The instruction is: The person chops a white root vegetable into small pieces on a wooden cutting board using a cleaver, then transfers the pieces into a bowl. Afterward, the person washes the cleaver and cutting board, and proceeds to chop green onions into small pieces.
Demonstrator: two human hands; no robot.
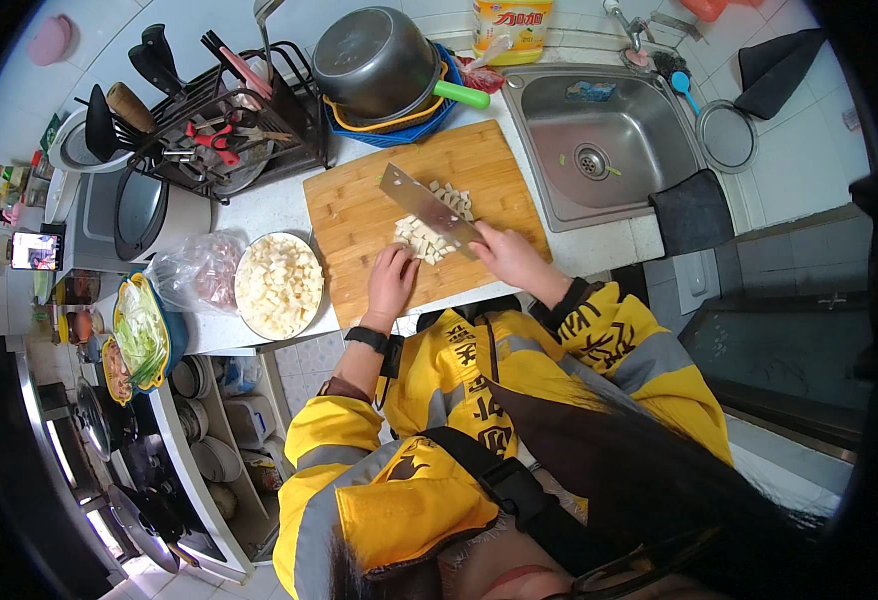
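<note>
My right hand [511,260] is closed around the handle of a cleaver [421,203], whose broad blade slants up and left across small white cubes of food [421,241]. Cubes lie on both sides of the blade, on a wooden cutting board [349,215]. At the near left edge of the pile, my left hand [391,283] rests on the board, its fingers bent and held together, the tips against the cubes. Left of the board, a round bowl [245,318] is heaped with similar pale cubes [281,282]. I cannot tell what food they are.
A steel sink [614,150] lies right of the board. Behind it, a pot with a green handle [374,65] sits upside down on baskets. A dark utensil rack [294,110] stands back left. A plastic bag [194,270] and a basket of leafy greens [141,335] are farther left.
</note>
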